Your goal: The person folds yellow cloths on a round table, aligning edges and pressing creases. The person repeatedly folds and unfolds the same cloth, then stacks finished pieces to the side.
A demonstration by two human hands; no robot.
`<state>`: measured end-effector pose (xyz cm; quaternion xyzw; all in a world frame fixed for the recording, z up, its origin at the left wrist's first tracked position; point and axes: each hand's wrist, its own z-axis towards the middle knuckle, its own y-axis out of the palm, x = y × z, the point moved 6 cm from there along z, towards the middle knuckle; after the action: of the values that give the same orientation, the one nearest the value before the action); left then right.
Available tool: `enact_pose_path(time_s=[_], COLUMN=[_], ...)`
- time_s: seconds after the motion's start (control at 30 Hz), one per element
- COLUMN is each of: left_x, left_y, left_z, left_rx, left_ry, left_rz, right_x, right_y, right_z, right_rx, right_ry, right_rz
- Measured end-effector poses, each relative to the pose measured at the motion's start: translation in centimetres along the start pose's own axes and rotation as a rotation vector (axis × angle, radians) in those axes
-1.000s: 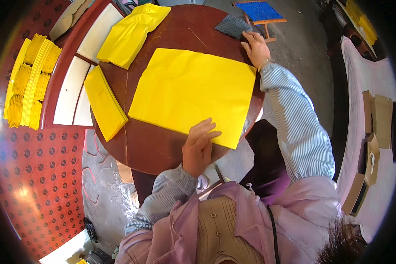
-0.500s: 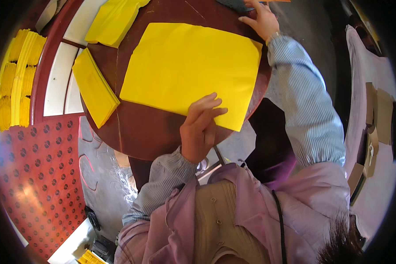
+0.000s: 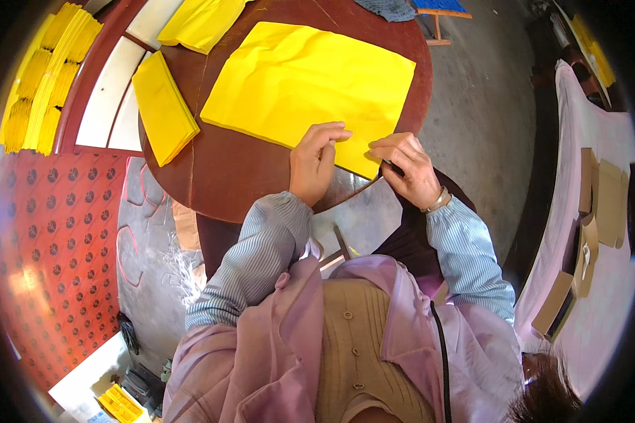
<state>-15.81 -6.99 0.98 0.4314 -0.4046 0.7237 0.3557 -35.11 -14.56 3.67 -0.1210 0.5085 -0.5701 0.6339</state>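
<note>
A large yellow sheet (image 3: 310, 77), paper or thin cloth, lies creased on a round dark-red table (image 3: 240, 176). My left hand (image 3: 314, 162) rests at its near edge, fingers bent loosely over the yellow surface and thumb apart. Close to the sheet's near right corner is my right hand (image 3: 410, 169), its thumb and fingers drawn together on the edge there. The thumb tip is partly hidden. To the left lies a folded yellow bundle (image 3: 164, 109) with layered edges. Beyond it another yellow folded piece (image 3: 201, 22) reaches the far edge of the view.
A grey-blue cloth (image 3: 386, 8) lies at the table's far rim, near a small wooden stand with a blue top (image 3: 441, 8). Stacked yellow bundles (image 3: 49, 77) are at far left. Opened cardboard boxes (image 3: 607, 204) sit on a pale-covered surface at right.
My right hand has come back from the table's far rim to the sheet's near right corner. My left hand stays near the edge, its fingers slightly lower. The view has shifted a little.
</note>
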Motion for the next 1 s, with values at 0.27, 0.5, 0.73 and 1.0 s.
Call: enact_pose_path(time_s=[0.27, 0.5, 0.73, 1.0], left_x=[-1.4, -0.7, -0.5, -1.2], left_y=[-0.5, 0.2, 0.2, 0.3], left_z=[0.9, 0.6, 0.6, 0.7], left_rx=[-0.095, -0.279, -0.271, -0.165], left_ry=[-0.067, 0.1, 0.096, 0.06], left_rz=[-0.045, 0.045, 0.058, 0.057], right_x=[0.5, 1.3, 1.9, 1.4], right_y=[0.0, 0.4, 1.0, 0.7], right_z=[0.6, 0.4, 0.1, -1.0], right_rx=[-0.021, 0.06, 0.127, 0.213], right_ry=[-0.085, 0.066, 0.248, 0.313], right_rz=[0.016, 0.182, 0.283, 0.231])
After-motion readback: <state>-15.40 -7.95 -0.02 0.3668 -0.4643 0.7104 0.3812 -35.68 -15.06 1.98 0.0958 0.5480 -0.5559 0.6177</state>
